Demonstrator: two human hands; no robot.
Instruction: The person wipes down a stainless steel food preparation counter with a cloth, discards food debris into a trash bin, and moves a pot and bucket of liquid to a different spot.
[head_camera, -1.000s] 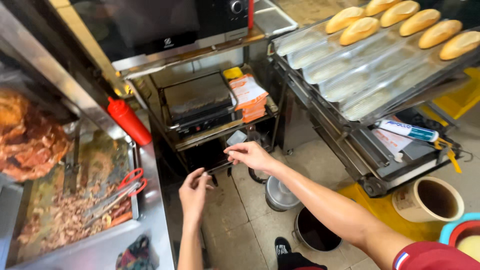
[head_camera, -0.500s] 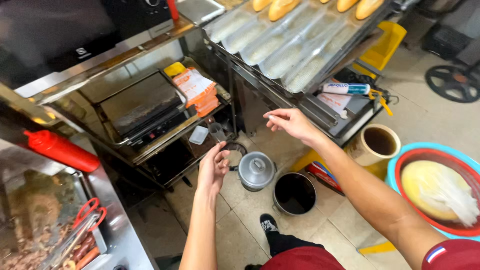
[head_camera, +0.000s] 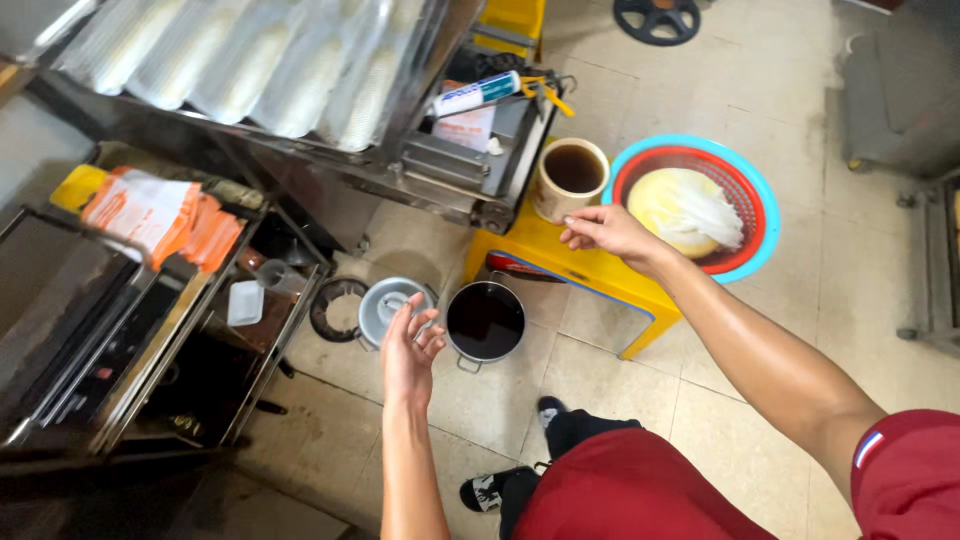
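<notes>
The left hand (head_camera: 410, 350) hangs low over the tiled floor, palm turned up toward the camera, its fingers (head_camera: 428, 340) loosely spread and slightly curled, holding nothing. Just beyond its fingertips a round metal lid (head_camera: 385, 305) with a knob lies on the floor, partly hidden by the hand, and right beside that stands a small open pot (head_camera: 485, 322) filled with dark liquid. The right hand (head_camera: 608, 228) reaches out over the yellow stool (head_camera: 590, 275), palm down, fingers bent and drawn close together with the tips pointing left; it grips nothing that can be made out. Just past it on the stool sits a tan cup (head_camera: 570, 177) of dark liquid, and beside that a red strainer basket (head_camera: 735, 195) nested in a blue bowl, holding a pale yellow mound under thin white plastic. To the left a metal rack (head_camera: 150, 330) carries a stack of orange and white packets (head_camera: 160, 215) and a small white tub (head_camera: 245, 302). Above, a corrugated baking tray (head_camera: 250, 60) rests on a steel trolley, with a white tube (head_camera: 478, 93) lying near its edge
</notes>
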